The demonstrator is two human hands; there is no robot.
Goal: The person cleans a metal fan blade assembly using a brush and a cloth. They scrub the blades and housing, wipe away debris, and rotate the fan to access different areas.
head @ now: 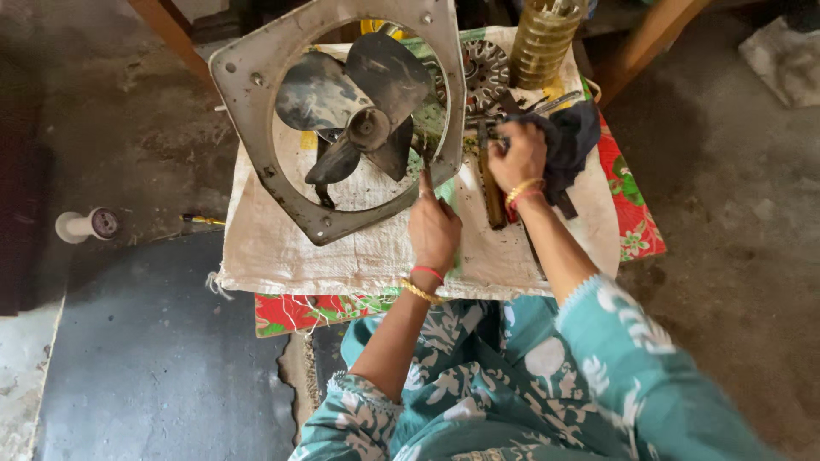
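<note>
Fan: grimy grey metal exhaust fan with square frame (256, 128) sits tilted on white woven sack (282, 252). Our left hand (433, 229) touches its rim, finger extended; right hand (517, 156) grips dark cloth (571, 141). We judge it heavy, stiff; grab frame, not blades.

The exhaust fan (342, 119) lay on the sack (282, 256). Right of the fan lay the cloth (574, 141); behind that, the jar (544, 38). A spool (85, 225) stood left of the fan, off the sack.
</note>
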